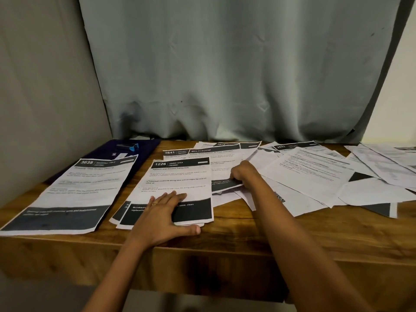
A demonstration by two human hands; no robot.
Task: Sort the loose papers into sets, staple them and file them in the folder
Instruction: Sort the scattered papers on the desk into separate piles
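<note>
sorting step, and plenty left to go. the left hand lay flat, fingers straight and spread, pressing on the near middle pile, the one topped by the sheet headed 1226. its grip was open, holding nothing, just pinning the pile to the counter.

the right hand was just right of that pile, fingers curled down onto the near edge of a sheet with a dark band. that grip looked closed in a pinch on the edge, though the fingertips were hidden under the knuckles.

off to the left, a sheet headed 3638 lay on its own. its far end overlapped the dark folder in the far left corner, and the blue stapler sat on the folder. the loose papers fanned across the right half of the counter, overlapping one another, unsorted by the look of it. nothing looked stapled, nothing filed.

my read: the pinched sheet was up for placing in a set. the next move called for lifting it clear without dragging the sheets beneath, checking its heading, and laying it square on the matching pile with the left hand steadying that pile. stapler and folder were a far-left reach, for later.
</note>
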